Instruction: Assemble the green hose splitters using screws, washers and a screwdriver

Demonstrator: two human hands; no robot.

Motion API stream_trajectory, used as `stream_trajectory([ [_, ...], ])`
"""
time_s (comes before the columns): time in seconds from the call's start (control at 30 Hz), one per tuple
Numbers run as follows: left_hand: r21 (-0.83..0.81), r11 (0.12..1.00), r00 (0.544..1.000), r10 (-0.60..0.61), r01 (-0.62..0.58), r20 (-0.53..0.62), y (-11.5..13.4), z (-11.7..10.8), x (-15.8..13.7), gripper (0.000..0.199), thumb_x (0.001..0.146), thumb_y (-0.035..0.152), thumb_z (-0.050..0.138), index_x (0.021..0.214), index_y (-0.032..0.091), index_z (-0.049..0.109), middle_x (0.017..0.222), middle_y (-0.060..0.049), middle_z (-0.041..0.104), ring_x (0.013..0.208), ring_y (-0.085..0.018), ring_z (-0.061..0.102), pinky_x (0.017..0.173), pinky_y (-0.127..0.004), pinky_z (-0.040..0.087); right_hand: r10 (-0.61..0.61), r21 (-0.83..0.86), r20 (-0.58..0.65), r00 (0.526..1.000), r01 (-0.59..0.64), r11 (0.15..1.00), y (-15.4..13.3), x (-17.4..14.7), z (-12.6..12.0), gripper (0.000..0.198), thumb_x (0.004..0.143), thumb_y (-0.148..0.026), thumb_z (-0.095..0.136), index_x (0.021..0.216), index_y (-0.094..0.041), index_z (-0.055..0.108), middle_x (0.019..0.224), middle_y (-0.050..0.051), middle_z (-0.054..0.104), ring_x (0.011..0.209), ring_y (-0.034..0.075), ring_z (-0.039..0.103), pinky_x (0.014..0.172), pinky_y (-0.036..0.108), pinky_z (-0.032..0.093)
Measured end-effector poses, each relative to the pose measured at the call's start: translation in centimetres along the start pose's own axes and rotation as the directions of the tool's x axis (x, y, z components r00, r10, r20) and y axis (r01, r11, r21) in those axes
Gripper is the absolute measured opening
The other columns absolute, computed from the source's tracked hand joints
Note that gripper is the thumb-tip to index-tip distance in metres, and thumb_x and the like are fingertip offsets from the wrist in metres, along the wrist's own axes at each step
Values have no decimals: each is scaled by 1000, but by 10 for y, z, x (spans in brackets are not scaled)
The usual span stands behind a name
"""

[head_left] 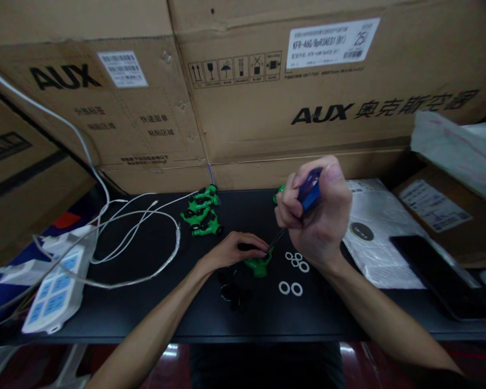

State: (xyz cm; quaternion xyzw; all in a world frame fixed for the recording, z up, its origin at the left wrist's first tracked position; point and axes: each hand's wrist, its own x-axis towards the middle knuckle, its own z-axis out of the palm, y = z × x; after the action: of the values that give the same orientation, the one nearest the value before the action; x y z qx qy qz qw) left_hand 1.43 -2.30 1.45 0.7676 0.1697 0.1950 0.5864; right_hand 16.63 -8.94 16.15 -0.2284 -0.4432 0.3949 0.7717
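Observation:
My right hand [322, 216], closed, is wrapped round the blue handle of a screwdriver [310, 190]. The thin shaft slants down to the left, its tip at a green Y-shaped plastic fitting [259, 267] on the black table. Thumb and fingers of my left hand [241, 247] are pinched at the fitting's top edge beside the tip; what lies right between them is too small to make out. Several white ring washers [284, 287] lie to the right of the fitting. Small black parts [235, 296] lie nearer me, hard to tell apart on the dark surface.
Several green fittings [202, 213] are piled at the back left; another [280, 190] is partly behind my right hand. White cables [146, 275] and a power strip [56, 289] occupy the left. A silvery padded envelope [378, 237] and black phone [433, 270] lie right. Cardboard boxes [243, 119] wall the back.

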Motion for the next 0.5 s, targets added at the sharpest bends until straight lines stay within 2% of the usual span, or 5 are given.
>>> stream_trajectory([
  [0.5, 13, 999, 999, 29, -29, 15, -3, -1, 1, 22, 90, 31, 74, 107, 18, 79, 112, -9, 77, 107, -19, 71, 98, -33, 54, 15, -66, 0, 1000, -15, 998, 2, -3, -1, 33, 97, -52, 56, 81, -24, 49, 53, -9, 38, 35, 5, 25, 32, 16, 21],
])
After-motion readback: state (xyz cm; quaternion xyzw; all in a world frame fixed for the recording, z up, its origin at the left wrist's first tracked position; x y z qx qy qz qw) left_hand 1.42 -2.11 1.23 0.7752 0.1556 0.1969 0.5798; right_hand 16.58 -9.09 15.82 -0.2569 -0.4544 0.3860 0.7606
